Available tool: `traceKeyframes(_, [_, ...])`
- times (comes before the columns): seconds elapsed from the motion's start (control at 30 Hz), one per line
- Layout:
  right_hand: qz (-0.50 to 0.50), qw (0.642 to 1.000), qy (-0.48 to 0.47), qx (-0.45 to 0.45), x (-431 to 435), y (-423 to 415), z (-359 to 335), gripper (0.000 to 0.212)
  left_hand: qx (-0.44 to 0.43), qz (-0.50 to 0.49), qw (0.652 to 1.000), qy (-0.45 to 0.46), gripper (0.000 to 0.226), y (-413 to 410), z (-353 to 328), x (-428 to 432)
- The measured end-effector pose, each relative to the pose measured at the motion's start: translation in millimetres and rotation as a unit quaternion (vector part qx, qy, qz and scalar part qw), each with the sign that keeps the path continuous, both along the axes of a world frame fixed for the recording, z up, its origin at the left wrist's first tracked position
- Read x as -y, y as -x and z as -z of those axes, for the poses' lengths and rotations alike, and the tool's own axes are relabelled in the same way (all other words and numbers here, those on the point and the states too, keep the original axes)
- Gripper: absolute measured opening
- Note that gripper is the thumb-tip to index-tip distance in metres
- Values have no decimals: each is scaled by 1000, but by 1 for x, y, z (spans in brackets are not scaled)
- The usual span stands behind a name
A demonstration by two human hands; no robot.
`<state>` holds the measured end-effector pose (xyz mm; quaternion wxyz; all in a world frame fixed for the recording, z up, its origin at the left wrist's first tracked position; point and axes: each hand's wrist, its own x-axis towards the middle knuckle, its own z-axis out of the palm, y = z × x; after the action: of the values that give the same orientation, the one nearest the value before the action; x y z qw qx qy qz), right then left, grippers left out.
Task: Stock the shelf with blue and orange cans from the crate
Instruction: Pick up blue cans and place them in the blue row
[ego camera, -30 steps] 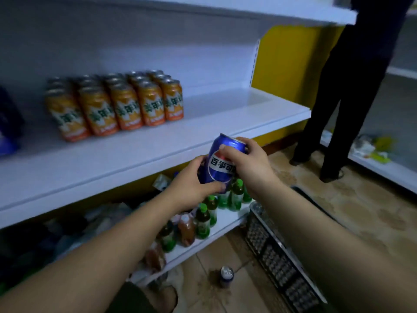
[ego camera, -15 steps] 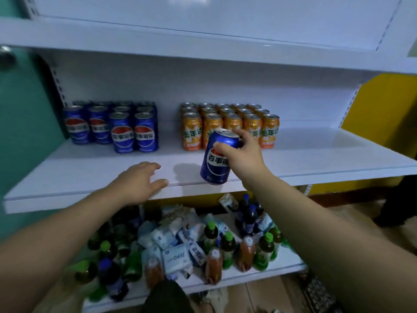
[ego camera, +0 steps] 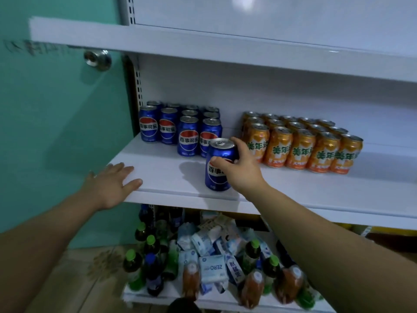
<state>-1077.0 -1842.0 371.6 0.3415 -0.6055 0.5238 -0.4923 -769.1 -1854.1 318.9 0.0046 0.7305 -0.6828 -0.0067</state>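
Observation:
My right hand [ego camera: 240, 168] grips a blue can [ego camera: 216, 175] that stands upright near the front edge of the white middle shelf [ego camera: 293, 188]. Behind it, several blue cans [ego camera: 178, 129] stand in rows at the shelf's left end. To their right, several orange cans [ego camera: 302, 143] stand in rows. My left hand [ego camera: 111, 184] lies flat, fingers apart, on the shelf's front left corner and holds nothing. The crate is out of view.
A white upper shelf [ego camera: 203, 48] overhangs the cans. The bottom shelf [ego camera: 225, 301] holds green-capped bottles [ego camera: 135, 267], brown drink bottles and white tissue packs [ego camera: 212, 269]. A teal glass door with a metal knob [ego camera: 98, 59] stands to the left.
My right hand carried the blue can from mid-air down onto the shelf, in front of the blue rows. My left hand let go of it and settled on the shelf edge. My view swung left.

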Motion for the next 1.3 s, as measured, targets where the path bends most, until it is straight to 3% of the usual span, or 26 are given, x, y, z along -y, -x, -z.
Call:
traceKeyframes(0.33, [-84, 986, 39, -141, 43, -77, -6, 72, -28, 5, 996, 90, 105, -4, 16, 2])
traceKeyframes(0.6, [-119, 965, 84, -216, 68, -120, -12, 73, -37, 2, 991, 127, 104, -4, 22, 2])
traceKeyframes(0.73, [-93, 931, 122, -333, 85, -137, -18, 71, -39, 2, 989, 141, 101, -5, 24, 3])
traceKeyframes(0.87, [-47, 853, 164, -493, 101, -144, -26, 70, -37, -1, 988, 152, 100, -5, 26, 4])
traceKeyframes(1.07, [-9, 790, 163, -591, 126, -146, -38, 65, -43, -2, 986, 163, 98, -6, 29, 4])
traceKeyframes(1.17, [7, 781, 152, -606, 135, -142, -41, 66, -50, 0, 985, 166, 97, -6, 29, 3])
traceKeyframes(1.3, [10, 804, 121, -582, 138, -136, -32, 76, -59, -3, 982, 178, 94, -6, 30, 3])
